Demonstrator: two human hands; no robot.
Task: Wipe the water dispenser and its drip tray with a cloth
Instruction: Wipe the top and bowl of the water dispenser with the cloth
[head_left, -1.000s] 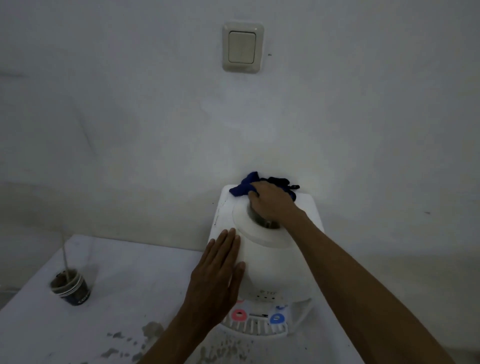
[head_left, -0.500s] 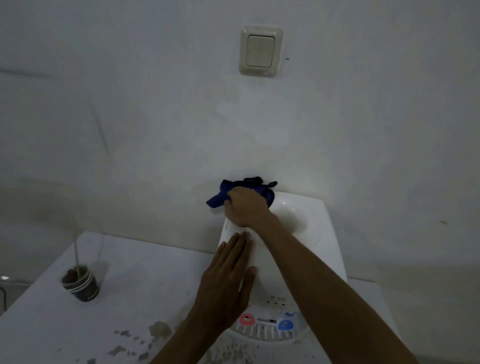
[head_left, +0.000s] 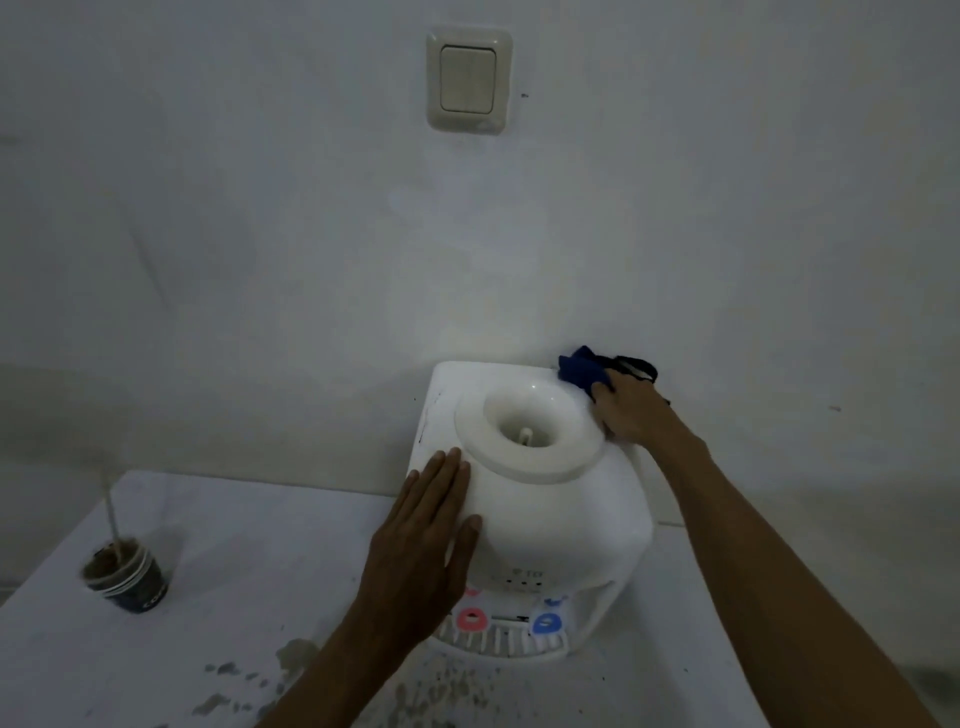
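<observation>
A white tabletop water dispenser stands against the wall, its round bottle well open on top. My right hand presses a dark blue cloth onto the dispenser's back right top corner. My left hand lies flat, fingers together, on the dispenser's left front side and holds nothing. Below the front sit a red tap and a blue tap above the white slotted drip tray.
A dark paper cup with a stick in it stands on the white table at the left. Grey stains mark the table's front. A light switch is on the wall above.
My right hand has swept the cloth from the dispenser's back left corner across to its back right corner, uncovering the bottle well. My left hand stays flat on the left side.
</observation>
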